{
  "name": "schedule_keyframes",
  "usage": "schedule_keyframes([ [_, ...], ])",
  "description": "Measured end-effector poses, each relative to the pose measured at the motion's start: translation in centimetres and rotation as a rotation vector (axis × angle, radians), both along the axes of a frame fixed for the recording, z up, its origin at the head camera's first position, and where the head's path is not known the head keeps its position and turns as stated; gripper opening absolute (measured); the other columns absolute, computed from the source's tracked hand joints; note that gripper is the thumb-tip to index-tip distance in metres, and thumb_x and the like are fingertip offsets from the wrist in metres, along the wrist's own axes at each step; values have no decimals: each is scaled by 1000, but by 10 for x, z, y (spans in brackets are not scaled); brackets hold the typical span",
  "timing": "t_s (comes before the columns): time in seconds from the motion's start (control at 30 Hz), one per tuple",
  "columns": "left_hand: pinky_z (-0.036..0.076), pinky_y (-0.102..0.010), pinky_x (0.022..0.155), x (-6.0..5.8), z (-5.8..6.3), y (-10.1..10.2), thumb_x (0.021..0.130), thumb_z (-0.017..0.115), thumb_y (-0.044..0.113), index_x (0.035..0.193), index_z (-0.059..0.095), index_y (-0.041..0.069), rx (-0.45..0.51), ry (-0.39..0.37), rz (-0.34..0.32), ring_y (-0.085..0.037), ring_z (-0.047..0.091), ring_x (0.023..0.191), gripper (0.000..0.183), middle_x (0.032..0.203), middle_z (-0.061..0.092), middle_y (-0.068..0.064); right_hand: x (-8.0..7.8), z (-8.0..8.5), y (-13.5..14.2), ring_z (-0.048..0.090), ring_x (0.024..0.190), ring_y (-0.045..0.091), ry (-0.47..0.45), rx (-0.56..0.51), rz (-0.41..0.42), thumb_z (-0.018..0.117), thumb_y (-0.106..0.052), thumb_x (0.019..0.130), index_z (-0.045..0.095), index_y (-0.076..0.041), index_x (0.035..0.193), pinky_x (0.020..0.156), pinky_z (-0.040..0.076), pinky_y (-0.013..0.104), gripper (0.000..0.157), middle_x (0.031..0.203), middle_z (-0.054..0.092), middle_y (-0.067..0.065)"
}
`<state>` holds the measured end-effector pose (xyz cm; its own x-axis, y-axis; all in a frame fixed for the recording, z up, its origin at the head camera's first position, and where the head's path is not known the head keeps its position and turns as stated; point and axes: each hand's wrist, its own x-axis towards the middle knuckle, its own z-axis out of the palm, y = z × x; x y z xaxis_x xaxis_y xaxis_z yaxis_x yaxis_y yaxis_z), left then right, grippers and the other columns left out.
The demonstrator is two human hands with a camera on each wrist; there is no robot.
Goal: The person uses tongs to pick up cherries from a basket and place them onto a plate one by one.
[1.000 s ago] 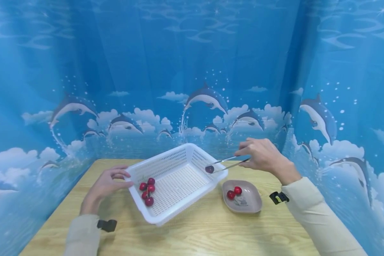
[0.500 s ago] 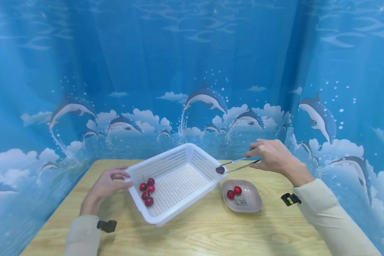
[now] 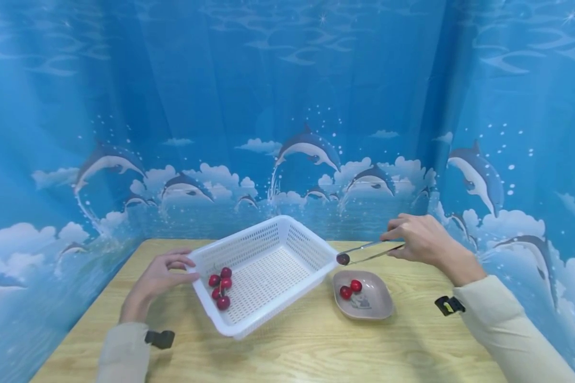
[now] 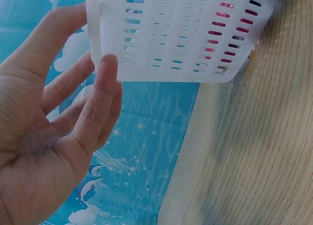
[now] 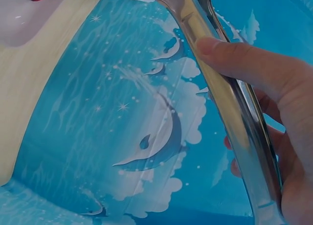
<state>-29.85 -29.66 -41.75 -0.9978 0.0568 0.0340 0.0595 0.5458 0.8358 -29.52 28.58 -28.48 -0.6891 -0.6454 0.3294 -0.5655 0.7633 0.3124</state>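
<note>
Pinching a white perforated plastic basket (image 3: 270,271) with the left hand (image 3: 160,274); with the right hand (image 3: 424,239), gripping silvery metal tongs (image 5: 234,112), holding a round dark-red cherry (image 3: 343,259) just beside the basket's corner. Perhaps risking a drop, by squeezing too weakly or bumping the basket.

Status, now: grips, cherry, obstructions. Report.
Left grip pinches white basket by rim. Right grip holds metal tongs. Dark cherry clamped in tongs, at basket's right corner, near dish. No obstruction visible between cherry and dish.
</note>
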Motion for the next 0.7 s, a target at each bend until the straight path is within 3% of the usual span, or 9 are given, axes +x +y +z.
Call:
schedule_keyframes([
  [0.6,50,-59,108,1,0,1,82,87,35,117,71,0,-2,-5,12,-42,55,133,52,165,37,-18,-3,-20,23,65,79,18,-75,22,-72,92,-32,72,83,-23,102,49,45,23,32,99,75,2],
  [0.7,52,-57,107,1,0,1,82,87,33,116,71,-1,0,8,5,-42,56,132,50,165,37,-20,-4,-23,26,69,83,23,-91,17,-75,92,-32,72,83,-24,101,51,51,28,32,105,77,8],
])
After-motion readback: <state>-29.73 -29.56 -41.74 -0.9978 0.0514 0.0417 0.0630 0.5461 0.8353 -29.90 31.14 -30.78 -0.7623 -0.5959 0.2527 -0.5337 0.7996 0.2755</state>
